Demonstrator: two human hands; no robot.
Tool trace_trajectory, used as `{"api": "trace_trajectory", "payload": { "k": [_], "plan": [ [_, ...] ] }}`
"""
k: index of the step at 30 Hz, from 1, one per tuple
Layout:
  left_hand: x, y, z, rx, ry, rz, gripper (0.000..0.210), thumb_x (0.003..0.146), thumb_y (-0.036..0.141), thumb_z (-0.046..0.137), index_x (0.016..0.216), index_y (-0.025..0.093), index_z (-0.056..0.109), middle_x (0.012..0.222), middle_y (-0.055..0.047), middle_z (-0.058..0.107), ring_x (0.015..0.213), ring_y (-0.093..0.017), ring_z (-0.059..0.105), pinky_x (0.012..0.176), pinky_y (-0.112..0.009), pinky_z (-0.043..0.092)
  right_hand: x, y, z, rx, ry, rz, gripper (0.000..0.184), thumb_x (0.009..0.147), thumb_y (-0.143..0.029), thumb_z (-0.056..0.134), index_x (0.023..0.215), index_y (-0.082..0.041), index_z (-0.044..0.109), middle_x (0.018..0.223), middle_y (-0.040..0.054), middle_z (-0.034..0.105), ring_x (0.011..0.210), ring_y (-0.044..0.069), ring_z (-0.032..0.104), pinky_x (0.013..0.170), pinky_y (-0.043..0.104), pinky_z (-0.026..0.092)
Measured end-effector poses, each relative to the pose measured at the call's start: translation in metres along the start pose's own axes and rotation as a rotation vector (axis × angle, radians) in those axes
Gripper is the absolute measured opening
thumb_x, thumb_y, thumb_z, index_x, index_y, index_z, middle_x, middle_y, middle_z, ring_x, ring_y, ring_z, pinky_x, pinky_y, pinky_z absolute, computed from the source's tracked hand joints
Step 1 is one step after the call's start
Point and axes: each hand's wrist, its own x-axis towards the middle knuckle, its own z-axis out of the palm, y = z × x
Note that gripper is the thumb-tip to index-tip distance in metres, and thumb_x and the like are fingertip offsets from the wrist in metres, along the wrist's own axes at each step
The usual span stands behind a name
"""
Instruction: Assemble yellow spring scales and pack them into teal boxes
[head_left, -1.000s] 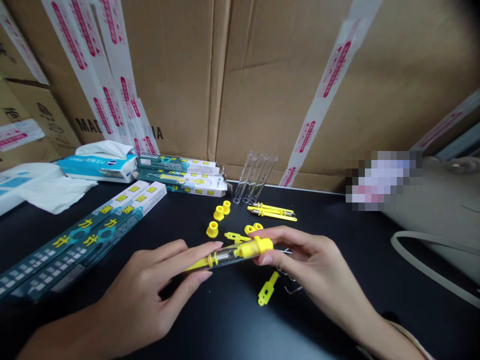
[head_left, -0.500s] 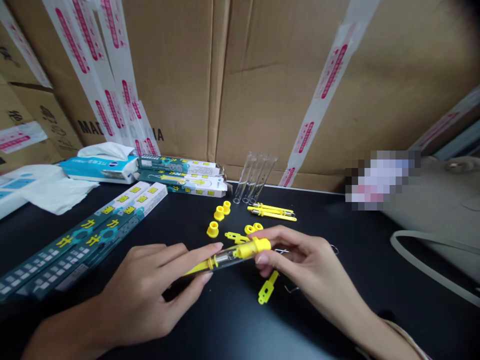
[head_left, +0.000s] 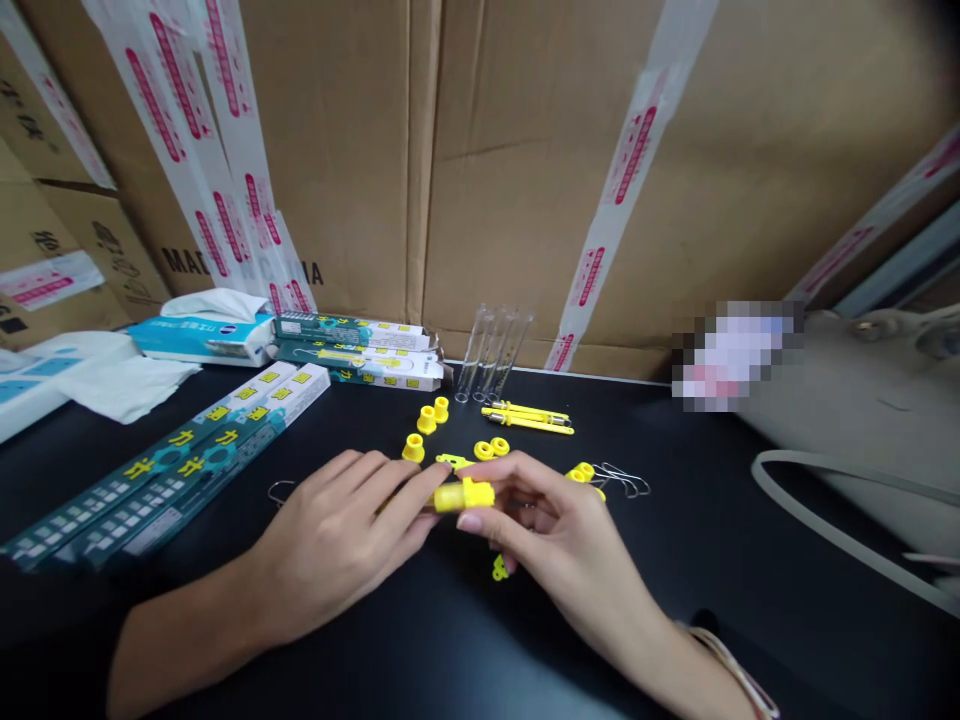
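Gripping tube (head_left: 447, 499) in left hand (head_left: 337, 540), pinching cap (head_left: 478, 493) with right hand (head_left: 559, 530) — partly covering yellow tag (head_left: 500, 569) — near rings (head_left: 484, 453), hooks (head_left: 627, 486), with rods (head_left: 526, 424), upright tubes (head_left: 472, 352), boxes (head_left: 217, 455) beyond

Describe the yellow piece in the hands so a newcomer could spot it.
From the big cardboard box, come forward across the black table to the left hand and right hand. The yellow piece sits between them; unlike the yellow caps standing loose beyond, it is held.
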Motion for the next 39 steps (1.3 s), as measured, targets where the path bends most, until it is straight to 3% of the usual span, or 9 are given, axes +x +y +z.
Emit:
{"api": "trace_trajectory", "payload": {
  "k": [3, 5, 8, 12, 15, 21, 27, 32, 39],
  "plan": [
    [0.003, 0.001, 0.006, 0.009, -0.025, -0.012, 0.026, 0.108, 0.016, 0.039, 0.122, 0.009, 0.059, 0.092, -0.007, 0.077, 0.076, -0.024, 0.074, 0.069, -0.038, 0.053, 0.007, -0.008, -0.019, -0.140, -0.033, -0.128, 0.044, 0.082, -0.036, 0.082, 0.122, -0.027, 0.067, 0.093, -0.0003, 0.076, 0.075, 0.016, 0.069, 0.068, 0.026, 0.056],
    [0.003, 0.000, 0.010, -0.002, -0.032, -0.038, 0.026, 0.109, 0.018, 0.037, 0.121, 0.010, 0.059, 0.090, -0.007, 0.075, 0.077, -0.024, 0.073, 0.069, -0.037, 0.054, 0.014, -0.016, -0.039, -0.246, -0.017, -0.207, 0.044, 0.089, -0.035, 0.077, 0.129, -0.027, 0.062, 0.087, -0.0024, 0.078, 0.071, 0.015, 0.069, 0.067, 0.026, 0.055],
    [0.004, -0.003, 0.014, -0.039, -0.023, -0.074, 0.027, 0.110, 0.025, 0.037, 0.116, 0.013, 0.060, 0.089, -0.006, 0.073, 0.076, -0.023, 0.074, 0.067, -0.035, 0.055, 0.024, -0.024, -0.070, -0.557, -0.094, -0.248, 0.007, 0.093, -0.031, 0.073, 0.095, -0.024, 0.074, 0.082, -0.0027, 0.078, 0.071, 0.014, 0.068, 0.066, 0.026, 0.050],
    [0.003, -0.005, 0.017, -0.111, 0.008, -0.105, 0.038, 0.111, 0.040, 0.032, 0.113, 0.014, 0.060, 0.095, -0.006, 0.077, 0.082, -0.020, 0.077, 0.071, -0.031, 0.057, 0.029, -0.020, -0.094, -0.855, -0.236, -0.256, 0.003, 0.089, -0.021, 0.077, 0.089, -0.024, 0.077, 0.088, -0.0015, 0.079, 0.088, 0.019, 0.067, 0.079, 0.030, 0.048],
    [0.003, -0.004, 0.017, -0.139, 0.010, -0.093, 0.036, 0.112, 0.036, 0.031, 0.110, 0.017, 0.061, 0.091, -0.002, 0.077, 0.075, -0.017, 0.077, 0.066, -0.030, 0.056, 0.031, -0.010, -0.096, -0.947, -0.304, -0.226, 0.004, 0.087, -0.021, 0.079, 0.089, -0.024, 0.077, 0.089, -0.0001, 0.079, 0.094, 0.022, 0.064, 0.084, 0.035, 0.047],
    [0.003, -0.003, 0.016, -0.248, 0.003, -0.092, 0.031, 0.111, 0.034, 0.036, 0.107, 0.017, 0.063, 0.089, 0.000, 0.076, 0.073, -0.017, 0.076, 0.064, -0.030, 0.056, 0.035, 0.004, -0.092, -0.998, -0.274, -0.184, 0.010, 0.087, -0.015, 0.076, 0.080, -0.022, 0.075, 0.081, 0.0020, 0.075, 0.089, 0.023, 0.063, 0.080, 0.035, 0.046],
    [0.001, -0.003, 0.016, -0.287, -0.036, -0.117, 0.029, 0.110, 0.032, 0.039, 0.109, 0.017, 0.063, 0.093, -0.001, 0.076, 0.077, -0.019, 0.077, 0.066, -0.033, 0.058, 0.033, -0.005, -0.100, -0.920, -0.237, -0.202, 0.014, 0.092, -0.025, 0.066, 0.081, -0.023, 0.073, 0.082, 0.0033, 0.071, 0.081, 0.020, 0.064, 0.074, 0.032, 0.048],
    [-0.001, -0.003, 0.018, -0.317, -0.057, -0.124, 0.025, 0.109, 0.031, 0.042, 0.109, 0.017, 0.062, 0.096, -0.002, 0.077, 0.080, -0.021, 0.077, 0.068, -0.035, 0.059, 0.031, -0.013, -0.100, -0.872, -0.211, -0.124, 0.019, 0.095, -0.029, 0.056, 0.083, -0.023, 0.071, 0.083, 0.0032, 0.071, 0.069, 0.017, 0.063, 0.066, 0.029, 0.047],
    [0.001, -0.004, 0.018, -0.342, -0.068, -0.122, 0.022, 0.108, 0.030, 0.044, 0.108, 0.018, 0.063, 0.096, -0.002, 0.077, 0.081, -0.021, 0.077, 0.068, -0.034, 0.059, 0.030, -0.017, -0.090, -0.810, -0.205, -0.119, 0.019, 0.096, -0.033, 0.060, 0.086, -0.022, 0.072, 0.086, 0.0033, 0.076, 0.072, 0.017, 0.067, 0.068, 0.028, 0.048]
  ]
}}
